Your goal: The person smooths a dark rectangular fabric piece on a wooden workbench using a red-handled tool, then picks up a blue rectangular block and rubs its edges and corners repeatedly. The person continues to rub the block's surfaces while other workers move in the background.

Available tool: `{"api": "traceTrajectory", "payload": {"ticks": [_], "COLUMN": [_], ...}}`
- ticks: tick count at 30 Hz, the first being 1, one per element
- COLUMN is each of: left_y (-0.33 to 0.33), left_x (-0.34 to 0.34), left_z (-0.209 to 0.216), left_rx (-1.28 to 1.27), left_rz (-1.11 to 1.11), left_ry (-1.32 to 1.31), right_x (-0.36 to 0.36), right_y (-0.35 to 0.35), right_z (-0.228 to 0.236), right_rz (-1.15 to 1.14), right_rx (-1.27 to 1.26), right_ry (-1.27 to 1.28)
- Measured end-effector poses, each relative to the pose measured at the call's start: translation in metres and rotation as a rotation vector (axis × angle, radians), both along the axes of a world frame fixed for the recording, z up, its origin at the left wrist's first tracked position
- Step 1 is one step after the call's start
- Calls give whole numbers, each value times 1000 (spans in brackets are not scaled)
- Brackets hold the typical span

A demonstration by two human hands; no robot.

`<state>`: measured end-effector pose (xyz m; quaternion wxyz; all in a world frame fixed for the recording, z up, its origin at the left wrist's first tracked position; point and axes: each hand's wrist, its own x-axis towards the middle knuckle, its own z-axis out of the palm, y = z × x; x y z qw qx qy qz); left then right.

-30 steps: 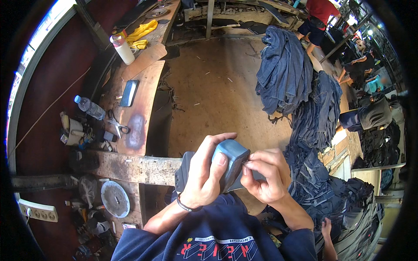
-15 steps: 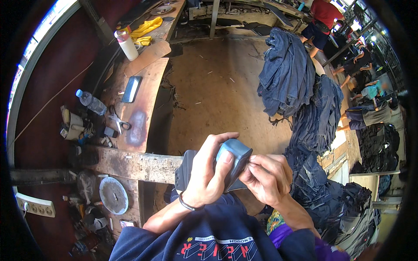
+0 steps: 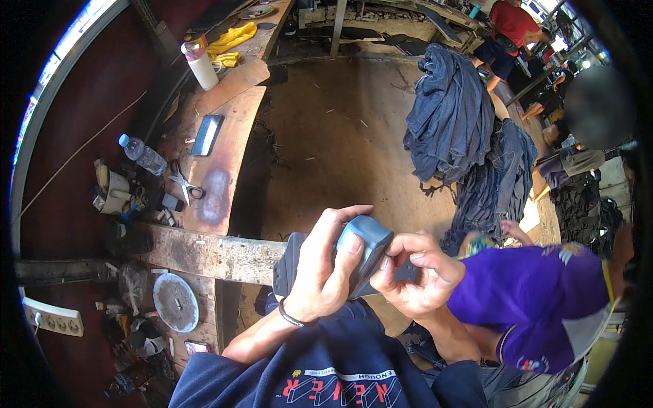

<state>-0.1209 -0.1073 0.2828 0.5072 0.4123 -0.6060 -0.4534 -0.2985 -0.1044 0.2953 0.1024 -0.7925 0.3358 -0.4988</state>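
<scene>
My left hand (image 3: 320, 268) is wrapped round a rounded blue-grey piece (image 3: 371, 233) with a smooth curved face and a darker edge; its exact kind is unclear. Thumb on the near face, fingers behind it, the hand keeps it tilted before my chest. At the piece's right edge, my right hand (image 3: 422, 272) is closed in a pinch, thumb and forefinger together. Whatever is between those fingertips is too small to make out. A dark, flat, sole-shaped part (image 3: 289, 266) shows beside my left wrist, partly hidden by the hand.
Left, a worktable (image 3: 238, 146) bears a phone (image 3: 207, 135), scissors (image 3: 182, 182), a water bottle (image 3: 142, 154) and a white bottle (image 3: 199, 66). A wooden beam (image 3: 204, 255) crosses ahead of me. Denim piles (image 3: 452, 112) lie right. Close by, a person in purple (image 3: 530, 306) bends.
A person in purple has come into view at my right, covering part of the denim. My right hand's fingers have shifted at the piece's edge; my left hand stays in place.
</scene>
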Motion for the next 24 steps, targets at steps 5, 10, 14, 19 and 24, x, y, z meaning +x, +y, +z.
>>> {"api": "traceTrajectory", "payload": {"ticks": [5, 10, 14, 19, 24], "left_y": [1, 1, -2, 3, 4], "left_x": [0, 1, 3, 1, 0], "left_z": [1, 0, 2, 4, 6], "left_rx": [9, 68, 117, 194, 231], "left_rz": [-10, -35, -84, -133, -118], "left_ry": [4, 54, 100, 189, 242], "right_x": [-4, -4, -7, -7, -4], "right_y": [-2, -2, -1, 3, 4], "right_z": [1, 0, 8, 17, 17], "right_rz": [65, 143, 157, 77, 57], "right_rx": [28, 105, 233, 44, -49], "right_ry": [-14, -153, -97, 62, 85]}}
